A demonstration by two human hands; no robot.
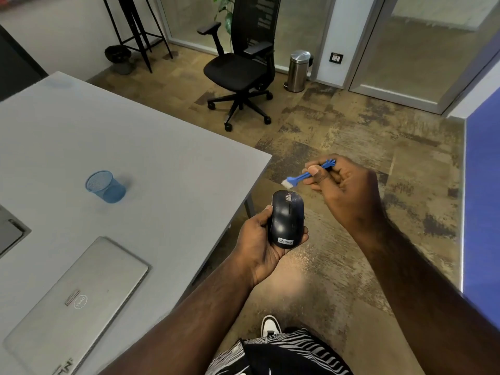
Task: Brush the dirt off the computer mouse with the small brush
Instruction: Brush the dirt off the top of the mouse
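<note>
My left hand (pixel 255 240) cups a black computer mouse (pixel 285 219) from below, off the table's corner and above the floor. A pale patch of dirt sits around its scroll wheel at the far end. My right hand (pixel 345 188) pinches a small blue brush (pixel 304 175) by its handle. The white bristles point left and down, just above the mouse's front end; I cannot tell whether they touch it.
A grey table (pixel 121 147) fills the left, with a blue mesh cup (pixel 105 186) and a shut silver laptop (pixel 73 304) on it. A black office chair (pixel 240 69) and a steel bin (pixel 298 70) stand on the floor beyond. A blue panel (pixel 483 198) rises at the right.
</note>
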